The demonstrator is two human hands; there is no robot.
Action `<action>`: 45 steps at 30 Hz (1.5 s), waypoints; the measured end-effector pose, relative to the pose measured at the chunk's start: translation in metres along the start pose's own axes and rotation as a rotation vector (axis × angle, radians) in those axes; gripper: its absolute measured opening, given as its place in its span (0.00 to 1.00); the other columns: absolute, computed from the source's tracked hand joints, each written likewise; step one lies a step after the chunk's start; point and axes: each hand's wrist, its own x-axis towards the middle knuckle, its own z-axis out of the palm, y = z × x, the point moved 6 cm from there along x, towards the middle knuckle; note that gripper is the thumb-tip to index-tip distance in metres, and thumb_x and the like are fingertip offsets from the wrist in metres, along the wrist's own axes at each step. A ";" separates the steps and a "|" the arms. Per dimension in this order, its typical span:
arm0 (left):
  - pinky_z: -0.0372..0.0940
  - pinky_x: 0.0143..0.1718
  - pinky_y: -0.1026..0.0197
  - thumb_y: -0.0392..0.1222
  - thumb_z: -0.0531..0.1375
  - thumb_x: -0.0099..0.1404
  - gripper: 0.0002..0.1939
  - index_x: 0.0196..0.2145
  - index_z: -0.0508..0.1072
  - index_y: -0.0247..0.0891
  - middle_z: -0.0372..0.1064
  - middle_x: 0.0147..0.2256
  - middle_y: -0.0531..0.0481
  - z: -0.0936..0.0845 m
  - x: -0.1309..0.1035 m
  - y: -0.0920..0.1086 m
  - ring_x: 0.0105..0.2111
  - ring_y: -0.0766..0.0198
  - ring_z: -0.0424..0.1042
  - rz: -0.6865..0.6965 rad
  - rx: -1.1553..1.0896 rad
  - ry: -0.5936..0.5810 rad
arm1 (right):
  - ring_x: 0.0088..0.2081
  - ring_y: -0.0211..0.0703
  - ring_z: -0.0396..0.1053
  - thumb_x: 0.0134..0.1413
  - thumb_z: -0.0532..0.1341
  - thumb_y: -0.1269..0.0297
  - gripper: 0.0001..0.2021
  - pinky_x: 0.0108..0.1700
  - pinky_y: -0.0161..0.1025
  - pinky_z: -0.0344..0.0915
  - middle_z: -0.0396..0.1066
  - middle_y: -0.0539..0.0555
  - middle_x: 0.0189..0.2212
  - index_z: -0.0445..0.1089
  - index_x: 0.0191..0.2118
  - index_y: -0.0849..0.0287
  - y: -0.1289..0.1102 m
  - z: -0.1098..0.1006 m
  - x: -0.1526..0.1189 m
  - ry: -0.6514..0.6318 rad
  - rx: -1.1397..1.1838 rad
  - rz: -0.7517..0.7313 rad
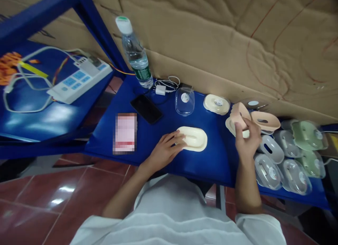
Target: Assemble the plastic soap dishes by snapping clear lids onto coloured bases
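Note:
On the blue table lies a cream oval dish. My left hand rests at its left end, fingers spread and touching the rim. Farther right, my right hand pinches a peach-coloured oval piece, tilted above a cream piece. Beside it sits another peach dish with a slot. A cream dish under a clear lid and a separate clear lid stand behind the dish near my left hand.
Several grey and green dishes, many under clear lids, crowd the right end. A water bottle, charger, black phone and blurred pink card lie left. A power strip is on another blue surface.

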 end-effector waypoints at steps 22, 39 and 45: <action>0.72 0.63 0.42 0.37 0.58 0.79 0.12 0.54 0.79 0.44 0.80 0.52 0.43 -0.027 -0.036 -0.011 0.60 0.49 0.76 -0.371 0.165 0.369 | 0.50 0.55 0.79 0.68 0.66 0.59 0.09 0.55 0.55 0.72 0.83 0.57 0.44 0.77 0.51 0.52 -0.077 0.030 -0.028 -0.231 0.282 -0.300; 0.73 0.61 0.46 0.38 0.61 0.78 0.18 0.63 0.73 0.45 0.73 0.61 0.40 0.011 -0.020 0.035 0.62 0.49 0.73 -0.112 0.047 0.069 | 0.62 0.60 0.73 0.74 0.61 0.56 0.14 0.64 0.58 0.65 0.79 0.61 0.57 0.73 0.58 0.54 -0.058 0.019 -0.059 -0.499 0.008 -0.286; 0.74 0.62 0.44 0.42 0.64 0.76 0.32 0.73 0.60 0.50 0.52 0.75 0.33 0.004 -0.018 0.018 0.63 0.48 0.72 -0.227 -0.019 0.154 | 0.69 0.53 0.67 0.76 0.58 0.66 0.15 0.73 0.58 0.56 0.77 0.56 0.61 0.74 0.61 0.51 -0.107 0.034 -0.086 -0.733 0.227 -0.505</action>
